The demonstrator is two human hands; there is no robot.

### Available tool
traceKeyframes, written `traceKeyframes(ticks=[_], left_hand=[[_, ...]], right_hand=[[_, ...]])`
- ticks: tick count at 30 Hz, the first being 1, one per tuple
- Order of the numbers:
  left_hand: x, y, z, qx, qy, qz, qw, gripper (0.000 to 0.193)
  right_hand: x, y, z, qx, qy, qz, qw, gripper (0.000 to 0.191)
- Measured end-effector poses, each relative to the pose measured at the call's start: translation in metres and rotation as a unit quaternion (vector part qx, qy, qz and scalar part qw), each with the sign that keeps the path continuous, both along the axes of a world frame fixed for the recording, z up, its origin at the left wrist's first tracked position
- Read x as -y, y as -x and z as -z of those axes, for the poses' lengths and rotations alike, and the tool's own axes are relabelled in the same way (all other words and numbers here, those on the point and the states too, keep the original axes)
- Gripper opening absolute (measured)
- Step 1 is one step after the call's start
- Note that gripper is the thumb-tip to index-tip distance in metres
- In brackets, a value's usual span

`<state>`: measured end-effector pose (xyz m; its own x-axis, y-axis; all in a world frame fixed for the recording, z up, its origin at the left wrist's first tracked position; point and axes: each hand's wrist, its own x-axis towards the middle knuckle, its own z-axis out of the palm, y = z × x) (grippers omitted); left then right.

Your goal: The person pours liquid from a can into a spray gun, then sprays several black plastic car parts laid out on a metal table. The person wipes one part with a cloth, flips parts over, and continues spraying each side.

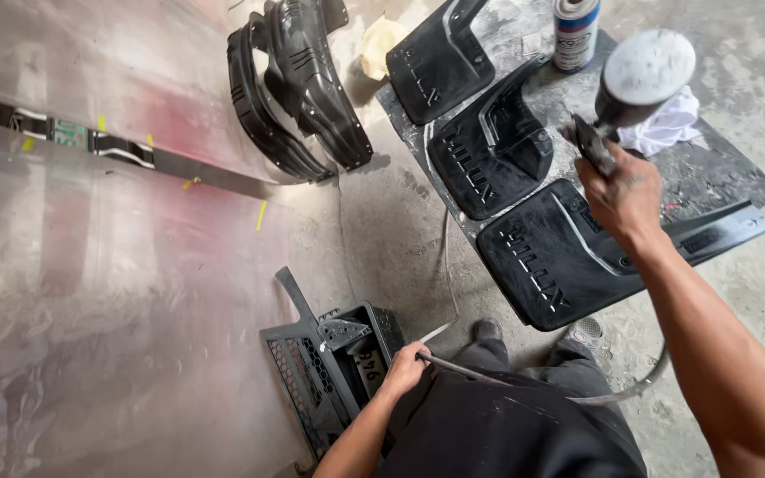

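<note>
My right hand (623, 196) grips a spray gun (632, 84) with a round lidded cup on top, held above three black mud flaps. The nearest mud flap (549, 265) lies just under the hand, a second mud flap (489, 155) sits beyond it, and a third mud flap (440, 60) lies at the back. My left hand (405, 367) is down at my hip, closed around a thin grey air hose (471, 372) that loops across my dark trousers toward the right.
A black grille piece (329, 367) stands by my left leg. Black wheel-arch liners (298, 88) lean on a plastic-covered wall. A spray can (575, 34) and a white rag (666, 124) rest on a dark mat (728, 173). The floor is concrete.
</note>
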<state>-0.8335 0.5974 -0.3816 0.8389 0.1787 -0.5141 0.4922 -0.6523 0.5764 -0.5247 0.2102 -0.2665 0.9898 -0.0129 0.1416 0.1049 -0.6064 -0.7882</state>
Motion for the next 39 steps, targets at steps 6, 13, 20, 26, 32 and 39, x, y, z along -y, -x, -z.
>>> traceKeyframes(ticks=[6,13,20,26,32,39], left_hand=[[-0.010,0.038,-0.003,-0.008,-0.012,-0.099,0.995,0.010],[-0.058,0.035,0.017,-0.015,0.013,-0.093,0.996,0.012],[-0.148,-0.034,0.039,-0.001,0.031,-0.041,0.999,0.014],[-0.201,-0.062,0.044,0.018,0.058,-0.035,0.998,0.014],[-0.234,-0.070,0.051,0.009,0.051,-0.032,0.998,0.016],[-0.242,-0.110,0.031,0.034,0.013,0.002,0.999,0.016]], right_hand=[[-0.077,-0.065,0.022,0.097,-0.008,0.041,0.994,0.021],[-0.187,-0.035,0.034,0.024,-0.089,-0.101,0.991,0.021],[-0.259,-0.023,0.035,-0.112,-0.106,-0.173,0.973,0.023],[-0.217,-0.068,0.051,0.026,-0.071,0.007,0.997,0.012],[-0.184,-0.078,0.045,0.084,0.104,0.144,0.981,0.018],[-0.236,-0.023,0.025,-0.017,-0.109,-0.065,0.992,0.013]])
